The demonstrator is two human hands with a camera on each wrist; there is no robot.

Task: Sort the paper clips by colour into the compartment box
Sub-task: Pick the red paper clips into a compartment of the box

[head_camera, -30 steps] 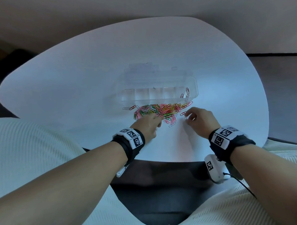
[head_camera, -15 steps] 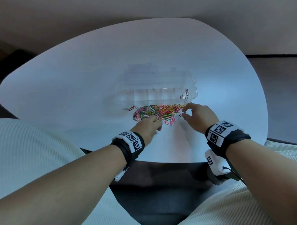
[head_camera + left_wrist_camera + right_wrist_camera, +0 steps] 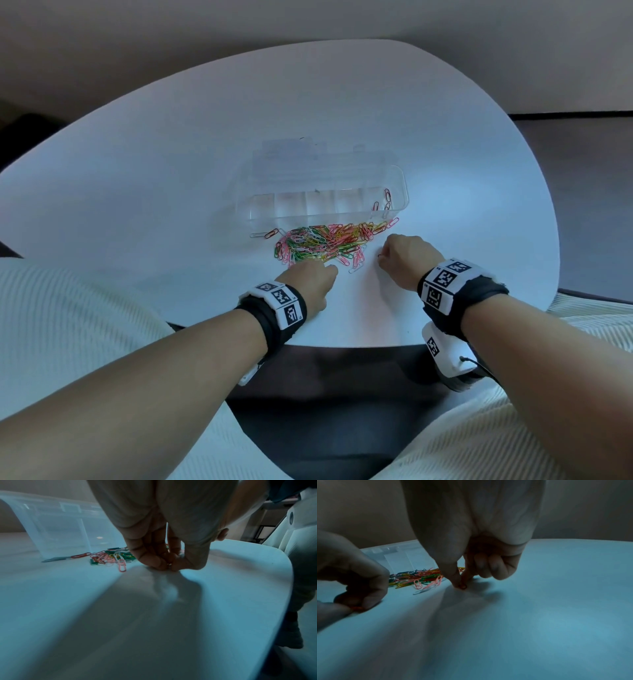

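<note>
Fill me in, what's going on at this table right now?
A person is sorting a mixed pile of coloured paper clips into a clear compartment box on the white table. A few red clips already sit in the box's rightmost compartment; the others look empty. The right hand pinches a small reddish clip against the table, right of the pile. The left hand pinches another clip at the pile's near edge.

White rounded table (image 3: 171, 178); cream ribbed cushions (image 3: 68, 325); dark floor (image 3: 325, 394).
</note>
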